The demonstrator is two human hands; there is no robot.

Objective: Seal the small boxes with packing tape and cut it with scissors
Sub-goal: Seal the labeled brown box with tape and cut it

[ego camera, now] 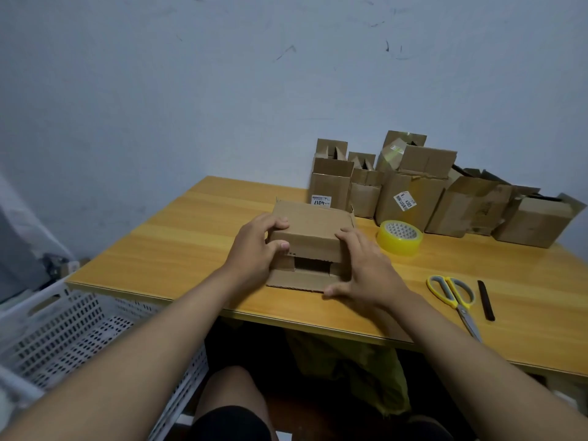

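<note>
Small box [313,229] lies on its side near the front of the tabletop [178,237], open end toward the person; near flaps not yet closed, dark gap showing between them. Left hand [254,249] grips the box's left edge, fingers curled over the top, thumb on the near face; right hand [366,268] lies flat with straight fingers against the right side, thumb by the bottom flap.

Judgement: flaps should be pressed flush and held with one hand before tape goes on; tape roll [400,237] sits just right of the box, scissors [453,296] further right near the front edge, both untouched.

Tabletop is yellow wood-grain; more open boxes [413,192] crowd its far right corner against a pale blue scuffed wall [191,90]; dark stick [486,300] beside the scissors; white perforated crate [79,329] on the left, below.
</note>
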